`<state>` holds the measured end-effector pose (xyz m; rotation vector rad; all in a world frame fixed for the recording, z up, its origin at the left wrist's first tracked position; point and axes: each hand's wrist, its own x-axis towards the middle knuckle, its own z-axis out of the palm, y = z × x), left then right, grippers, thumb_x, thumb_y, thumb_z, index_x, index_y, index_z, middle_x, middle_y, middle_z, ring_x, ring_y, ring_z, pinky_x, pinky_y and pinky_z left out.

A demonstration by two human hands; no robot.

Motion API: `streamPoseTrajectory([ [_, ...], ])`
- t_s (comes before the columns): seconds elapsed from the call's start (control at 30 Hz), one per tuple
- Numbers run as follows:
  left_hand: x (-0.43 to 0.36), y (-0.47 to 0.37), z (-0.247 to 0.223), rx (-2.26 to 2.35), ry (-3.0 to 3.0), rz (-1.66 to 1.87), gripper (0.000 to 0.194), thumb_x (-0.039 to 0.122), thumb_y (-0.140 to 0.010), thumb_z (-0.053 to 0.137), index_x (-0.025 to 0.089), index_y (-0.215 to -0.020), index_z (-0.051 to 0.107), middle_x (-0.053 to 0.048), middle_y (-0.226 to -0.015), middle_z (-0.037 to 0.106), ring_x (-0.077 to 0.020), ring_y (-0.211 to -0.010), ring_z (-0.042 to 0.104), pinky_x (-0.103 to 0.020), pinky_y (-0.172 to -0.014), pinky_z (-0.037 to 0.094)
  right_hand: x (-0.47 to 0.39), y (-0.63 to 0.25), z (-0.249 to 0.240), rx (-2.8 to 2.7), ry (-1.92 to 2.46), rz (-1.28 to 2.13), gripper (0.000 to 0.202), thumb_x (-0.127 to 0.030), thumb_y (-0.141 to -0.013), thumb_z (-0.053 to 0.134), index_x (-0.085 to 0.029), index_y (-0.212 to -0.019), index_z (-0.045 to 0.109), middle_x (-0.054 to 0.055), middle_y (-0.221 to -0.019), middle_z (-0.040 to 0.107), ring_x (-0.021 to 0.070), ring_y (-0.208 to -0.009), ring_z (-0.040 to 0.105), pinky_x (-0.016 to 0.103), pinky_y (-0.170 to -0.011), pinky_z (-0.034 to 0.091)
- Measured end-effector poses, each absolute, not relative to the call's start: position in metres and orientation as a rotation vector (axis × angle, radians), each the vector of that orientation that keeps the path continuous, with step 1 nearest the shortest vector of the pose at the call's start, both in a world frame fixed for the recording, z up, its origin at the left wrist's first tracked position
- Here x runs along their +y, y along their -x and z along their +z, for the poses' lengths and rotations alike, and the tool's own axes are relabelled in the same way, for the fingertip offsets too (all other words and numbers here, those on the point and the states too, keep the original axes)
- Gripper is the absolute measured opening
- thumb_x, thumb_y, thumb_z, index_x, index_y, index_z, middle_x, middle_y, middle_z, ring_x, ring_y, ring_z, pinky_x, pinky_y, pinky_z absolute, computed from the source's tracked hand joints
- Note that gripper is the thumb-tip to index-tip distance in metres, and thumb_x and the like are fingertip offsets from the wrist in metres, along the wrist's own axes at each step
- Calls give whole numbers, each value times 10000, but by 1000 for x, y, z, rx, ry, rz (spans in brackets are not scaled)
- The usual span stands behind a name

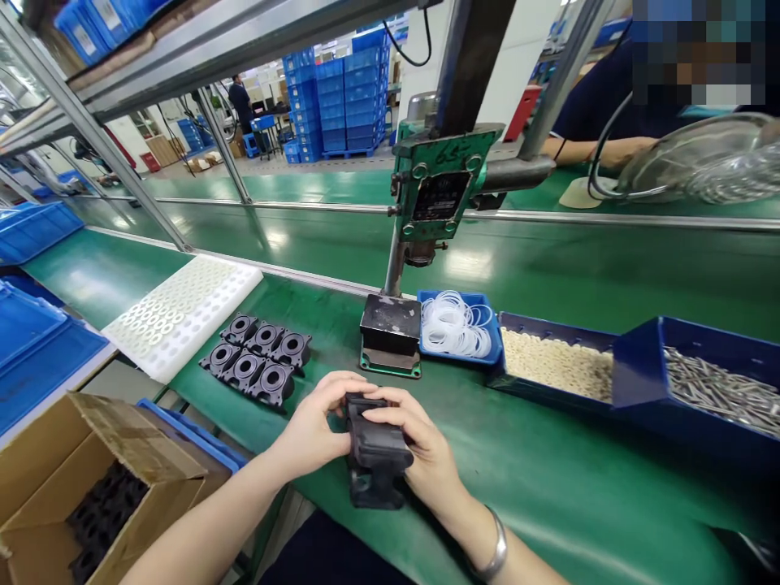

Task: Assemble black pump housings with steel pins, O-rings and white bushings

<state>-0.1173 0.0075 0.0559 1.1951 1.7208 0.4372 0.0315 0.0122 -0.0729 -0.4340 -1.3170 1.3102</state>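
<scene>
We find the left hand (318, 421) and right hand (423, 445) both curled around a black part (379, 457), held over the bench's (524, 463) near edge, short of the press (448, 183). We judge the step as positioning; the next move calls for a steady, square grip.

A green workbench (517, 439), a bench press (446, 185), a parts bin (637, 359) of metal pins (725, 388) and stacked blue crates (364, 93) mark a factory assembly workshop.
</scene>
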Motion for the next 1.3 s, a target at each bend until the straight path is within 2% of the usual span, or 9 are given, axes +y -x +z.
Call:
streamPoseTrajectory([
  [0.17,32,133,89,1772,-1704,-1,486,90,-744,660,403,-1116,644,93,-1375,528,-12,-1359,494,-151,-1191,444,13,-25,-85,-1260,607,1270,284,-163,-970,577,-259,-1236,597,114,-1372,461,237,-1329,458,419,-1061,455],
  [0.27,48,143,92,1495,-2218,-580,476,107,-807,551,389,-1189,587,73,-1413,504,-60,-1286,537,-201,-1032,449,19,-22,-95,-1259,757,1182,224,-167,-978,566,-244,-1185,605,106,-1312,504,210,-1249,503,370,-990,475],
  [0.4,58,144,74,1185,-2557,-972,252,273,-890,438,294,-1015,655,27,-1191,620,-27,-977,578,-225,-849,349,22,-21,-100,-1305,785,1182,160,-163,-998,532,-236,-1097,633,80,-1214,557,175,-1156,550,342,-973,464],
  [0.5,61,140,72,1217,-2545,-1015,213,278,-885,468,264,-953,670,25,-1150,639,-32,-974,574,-209,-850,341,21,-22,-99,-1373,737,1170,161,-137,-1000,519,-237,-1046,636,51,-1152,584,143,-1115,564,300,-973,454],
  [0.7,56,169,129,1525,-2478,-831,539,202,-899,292,427,-1365,440,69,-1565,363,-62,-1311,533,-202,-1084,484,16,-26,-96,-1510,717,1091,190,-136,-997,508,-238,-1125,604,66,-1186,580,153,-1148,557,312,-998,456],
  [0.8,38,201,147,1882,-2238,-658,536,470,-890,343,490,-1425,308,91,-1619,262,-109,-1484,414,-331,-1290,487,16,-24,-82,-1725,721,951,421,-243,-984,557,-227,-1398,485,125,-1421,477,236,-1357,440,435,-1120,402],
  [0.9,14,227,135,1921,-2082,-619,885,735,-713,502,504,-1477,118,67,-1670,86,-228,-1613,212,-549,-1393,369,20,-11,-64,-2003,671,830,781,-427,-951,609,-178,-1594,243,167,-1619,218,343,-1521,171,564,-1187,309],
  [1.03,-7,246,101,1827,-2111,-599,1070,807,-618,542,490,-1475,-15,38,-1674,-3,-337,-1639,41,-781,-1337,159,23,21,-54,-2210,621,685,1055,-631,-870,648,-107,-1622,127,208,-1649,80,409,-1531,33,636,-1179,271],
  [1.3,6,274,73,1684,-2301,-448,1066,819,-626,519,451,-1489,13,26,-1660,122,-262,-1646,59,-677,-1416,-3,22,52,-58,-2242,658,540,910,-535,-951,569,-57,-1601,148,236,-1636,122,404,-1529,70,629,-1167,309],
])
